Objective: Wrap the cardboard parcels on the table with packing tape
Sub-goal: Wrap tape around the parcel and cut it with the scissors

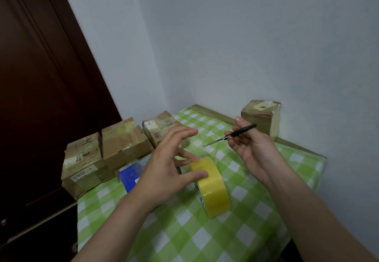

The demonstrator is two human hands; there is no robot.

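A yellow roll of packing tape stands on edge in the middle of the green checked tablecloth. My left hand holds the roll's top between thumb and a fingertip, the other fingers spread. My right hand is raised to the right and grips black scissors, blades pointing left. Three cardboard parcels line the table's left edge: a near one, a middle one and a far one. A fourth parcel stands at the back right against the wall.
A blue flat package lies partly hidden under my left hand, beside the near parcels. A dark wooden door fills the left. White walls close the corner behind the table. The table's right edge drops off.
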